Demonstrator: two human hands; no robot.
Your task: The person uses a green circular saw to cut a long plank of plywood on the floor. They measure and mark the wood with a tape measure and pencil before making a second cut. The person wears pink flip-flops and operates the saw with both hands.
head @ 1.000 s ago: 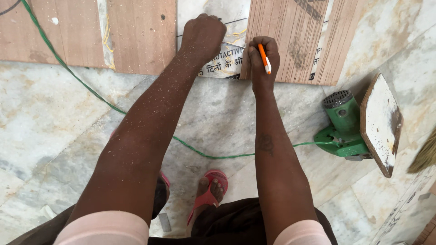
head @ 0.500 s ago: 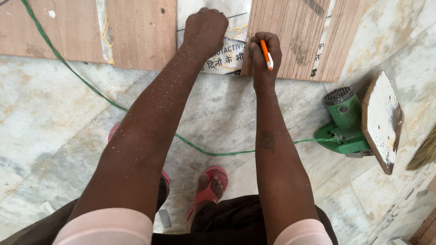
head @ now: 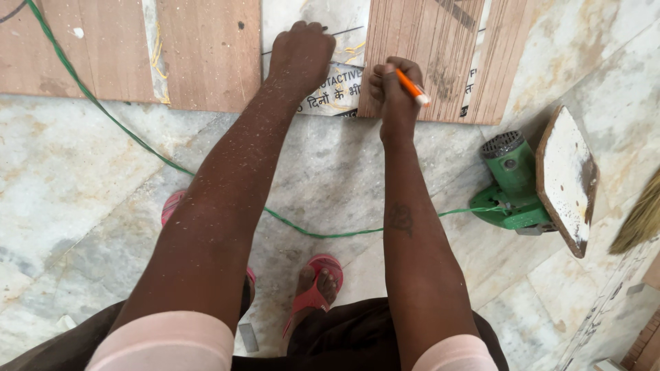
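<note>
My left hand [head: 300,52] presses flat on a pale tile [head: 323,41] that lies between brown wooden boards. A fist of my right hand [head: 393,89] grips an orange pencil [head: 413,88], its tip pointing right, at the near left corner of a ribbed brown board [head: 440,48]. Both arms are dusted with white specks. My feet in red sandals [head: 316,292] stand on the marble floor [head: 82,185] below.
A green power cutter [head: 512,185] lies on the floor at the right, with a tile offcut [head: 567,175] leaning on it. Its green cord [head: 117,124] runs across the floor under my arms. Smooth brown boards [head: 206,51] lie at the top left; a broom [head: 639,220] shows at the right edge.
My right hand with the pencil has slipped slightly toward me along the ribbed board's corner. The left hand stays pressed on the tile.
</note>
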